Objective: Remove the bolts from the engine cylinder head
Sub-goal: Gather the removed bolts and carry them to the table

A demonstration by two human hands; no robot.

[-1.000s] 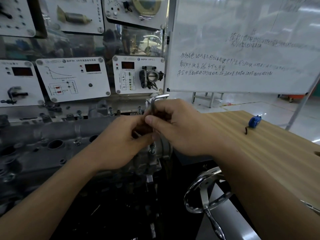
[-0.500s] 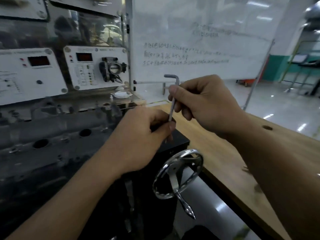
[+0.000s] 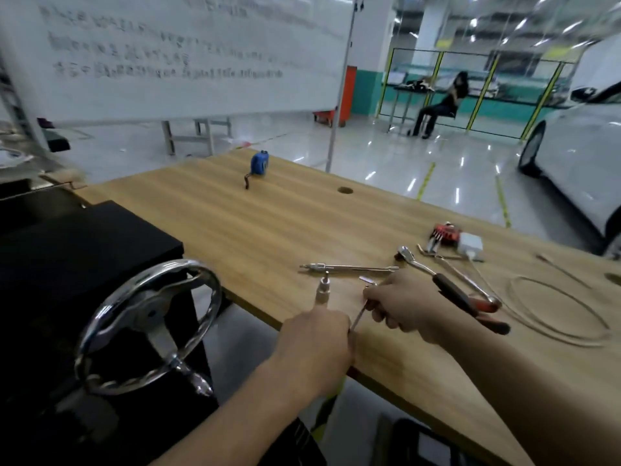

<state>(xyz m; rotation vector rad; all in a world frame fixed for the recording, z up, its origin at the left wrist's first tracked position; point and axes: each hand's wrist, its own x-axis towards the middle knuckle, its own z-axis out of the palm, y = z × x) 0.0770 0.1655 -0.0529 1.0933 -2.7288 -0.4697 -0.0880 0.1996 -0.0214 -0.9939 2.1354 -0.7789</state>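
Note:
My left hand (image 3: pixel 316 341) hovers over the near edge of the wooden table (image 3: pixel 268 230), fingers curled. A short silver bolt (image 3: pixel 323 290) sticks out from its fingertips, pointing away from me. My right hand (image 3: pixel 403 304) grips an L-shaped hex key (image 3: pixel 360 316) just to the right. The key's long end reaches back to my left hand and its short bend points up. The engine cylinder head is out of view to the left.
On the table lie an extension bar (image 3: pixel 349 268), a ratchet (image 3: pixel 437 280), red-handled pliers (image 3: pixel 484 307), a red key set (image 3: pixel 445 233), a white charger (image 3: pixel 470 243) with looped cable, and a blue tape measure (image 3: pixel 259 163). A chrome handwheel (image 3: pixel 148 324) on the black stand is at left.
My view has swung right, from the engine to the wooden table. Both hands came away from the cylinder head with the hex key and now sit low over the table's near edge.

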